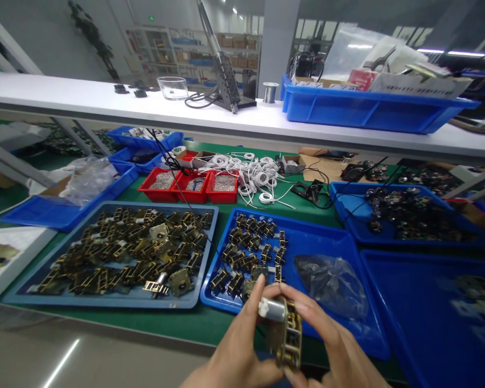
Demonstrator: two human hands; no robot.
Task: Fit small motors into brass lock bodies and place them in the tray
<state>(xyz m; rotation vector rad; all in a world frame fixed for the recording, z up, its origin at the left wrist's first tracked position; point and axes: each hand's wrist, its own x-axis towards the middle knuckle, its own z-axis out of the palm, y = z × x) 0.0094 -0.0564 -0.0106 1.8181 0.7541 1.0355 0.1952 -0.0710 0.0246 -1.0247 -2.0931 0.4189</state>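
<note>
Between my two hands, near the bottom of the view, is a brass-coloured gear mechanism [293, 337] with a small silver motor [275, 309] on its side. My left hand [238, 345] grips it from the left, thumb and fingers pressed to the plate. From the right, my right hand [331, 334] holds the same piece with its fingers curled over the top edge. Just beyond them lies a blue tray [327, 234] with several similar mechanisms [242, 242] at its left and a dark part in a clear plastic bag [333, 283].
A grey-blue tray [123, 302] at left is heaped with more mechanisms. Red bins [222, 196] of small parts and coiled white cables [258, 175] sit behind. A soldering iron in its stand [226, 75] and a blue bin [359, 110] occupy the raised white shelf [105, 108].
</note>
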